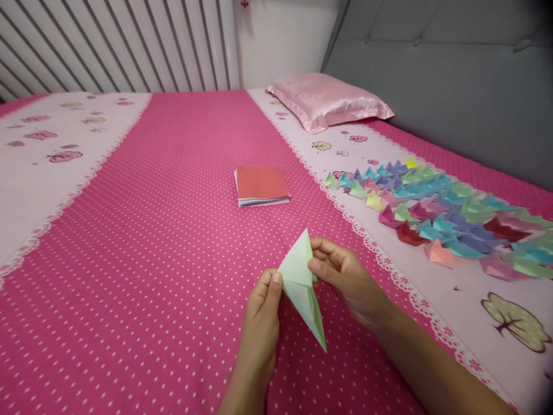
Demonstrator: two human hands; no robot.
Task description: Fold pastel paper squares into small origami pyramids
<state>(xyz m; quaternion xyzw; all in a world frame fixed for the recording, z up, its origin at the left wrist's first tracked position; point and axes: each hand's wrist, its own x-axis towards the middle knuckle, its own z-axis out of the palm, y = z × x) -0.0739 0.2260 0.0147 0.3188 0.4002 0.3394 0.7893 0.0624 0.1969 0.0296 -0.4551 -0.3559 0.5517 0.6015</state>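
A pale green folded paper [299, 266] is held up between my two hands, above the pink bedspread. It has a pointed top and a long pointed lower end, with layers parted along its right side. My left hand [264, 311] pinches its left corner between thumb and fingers. On the other side, my right hand [341, 274] grips the right edge, thumb in front and fingers partly behind the paper. Beyond the hands lies a square stack of coloured paper [262, 183] with a red-orange sheet on top.
Rows of small folded paper boats [453, 202] in many colours stand on the bed at the right. A pink satin pillow [328, 101] rests at the back, near a grey padded headboard [444, 75]. White slats [129, 46] rise behind the bed's far edge.
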